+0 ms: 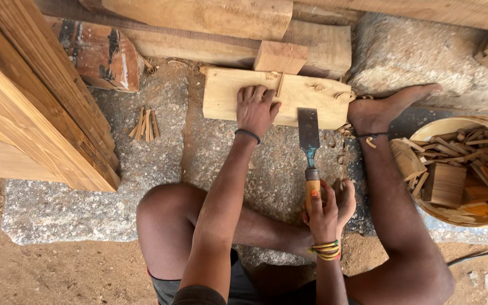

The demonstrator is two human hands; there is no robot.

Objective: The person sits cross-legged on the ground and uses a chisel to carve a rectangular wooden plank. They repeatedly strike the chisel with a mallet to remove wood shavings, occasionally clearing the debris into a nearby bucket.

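- Left hand [257,107] of mine presses flat, fingers spread, on the wooden board [306,99].
- Right hand [326,212] wraps the chisel [309,152] handle; its blade points away from me, tip at the board's near edge, just right of my left hand.
- Beyond my right hand sits a basket [453,125] of wood scraps.

The scene is lit by bright, even daylight, and colours are rendered warm. Soft shadows are cast under the planks at the upper left and beneath the legs at the bottom centre. No harsh glare is seen. Focus is held sharp throughout; slight wide-angle bending is noticeable toward the frame's edges.
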